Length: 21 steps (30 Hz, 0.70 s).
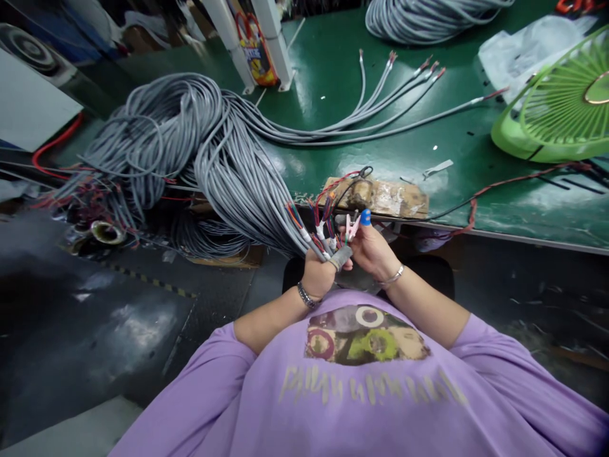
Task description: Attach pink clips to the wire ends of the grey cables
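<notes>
My left hand (320, 274) is closed round the ends of several grey cables (266, 190), with a grey cover on its thumb. Thin coloured wires (320, 212) fan out from the stripped cable ends above that hand. Close beside it, my right hand (373, 252) pinches a small pink clip-like tool (352, 226) near the wires. Blue wrapping covers one of its fingertips. The fingers partly hide where tool and wires meet, so I cannot tell whether they touch.
A large coil of grey cable (171, 120) lies on the green table (328, 165), its other ends stretching right. A worn wooden block (394, 198) sits at the front edge. Also there are a green fan (566, 108), another cable coil (428, 19) and a white post (273, 38).
</notes>
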Tool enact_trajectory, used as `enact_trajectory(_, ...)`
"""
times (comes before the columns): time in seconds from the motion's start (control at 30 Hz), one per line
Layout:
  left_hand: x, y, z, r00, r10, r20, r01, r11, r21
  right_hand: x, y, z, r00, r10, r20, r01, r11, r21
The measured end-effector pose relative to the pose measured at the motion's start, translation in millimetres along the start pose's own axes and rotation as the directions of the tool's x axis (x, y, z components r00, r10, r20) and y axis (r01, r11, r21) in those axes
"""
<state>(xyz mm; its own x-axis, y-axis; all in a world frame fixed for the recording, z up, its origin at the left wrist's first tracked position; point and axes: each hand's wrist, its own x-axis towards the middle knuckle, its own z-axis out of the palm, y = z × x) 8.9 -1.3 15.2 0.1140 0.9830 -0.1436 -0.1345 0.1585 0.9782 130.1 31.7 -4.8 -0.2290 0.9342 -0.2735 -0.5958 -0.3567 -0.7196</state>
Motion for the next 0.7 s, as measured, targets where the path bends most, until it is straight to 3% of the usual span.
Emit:
enact_trajectory(0.17, -1, -1, -1.2, 1.0, 0.024, 0.018, -0.025, 0.999, 0.042, 1, -4, 6, 0.993, 0.001, -0.119, 0.021, 0.982, 0.189)
enact_trajectory(0.47, -3, 0, -3.1, 1.0, 0.02, 0.025, -0.02, 0.999, 0.025, -1, -5, 10, 0.986, 0.019, -0.169, 0.016, 0.979, 0.202)
enact_trajectory(0.57, -6, -3, -6.0, 1.0, 0.024, 0.011, -0.024, 1.0, -0.003, -6, -5, 5, 0.993, 0.027, -0.117, -0.001, 0.977, 0.211)
enact_trajectory(0.7, -9, -2, -11.3, 0.999, 0.002, 0.034, -0.002, 1.0, -0.005, -18, -4, -8, 0.992, 0.084, 0.091, -0.095, 0.989, 0.114)
